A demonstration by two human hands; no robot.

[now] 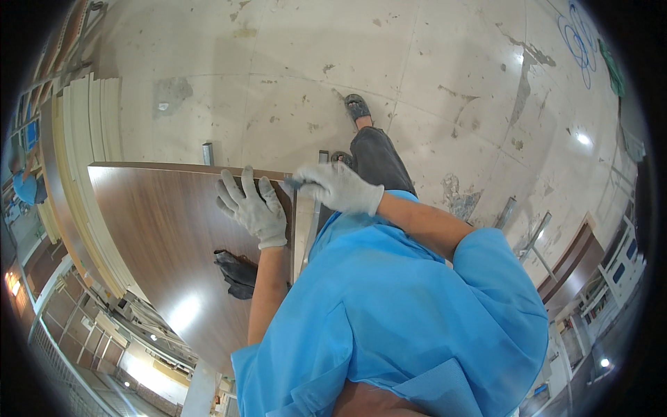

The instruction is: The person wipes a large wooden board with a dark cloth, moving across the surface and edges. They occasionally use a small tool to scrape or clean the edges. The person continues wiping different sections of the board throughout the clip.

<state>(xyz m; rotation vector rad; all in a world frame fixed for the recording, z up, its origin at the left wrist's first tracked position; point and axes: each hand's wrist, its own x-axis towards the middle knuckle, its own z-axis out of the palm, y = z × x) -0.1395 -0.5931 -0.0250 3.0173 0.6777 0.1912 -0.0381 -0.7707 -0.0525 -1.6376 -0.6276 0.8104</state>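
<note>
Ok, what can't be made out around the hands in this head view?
All in the head view:
Small dark object: mostly covered by the right hand and blurred; kind unclear.
Dark crumpled item: right side meets the left forearm, perhaps continuing beneath.
Brown panel: near right corner hidden by the blue shirt.

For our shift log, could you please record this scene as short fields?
Left hand: gloved, fingers spread on the brown wood-grain panel near its edge
Right hand: gloved, gripping a small dark item at the panel's corner; item's kind unclear
On panel: a crumpled black item
Left of panel: pale boards
Floor: pale, stained
</note>
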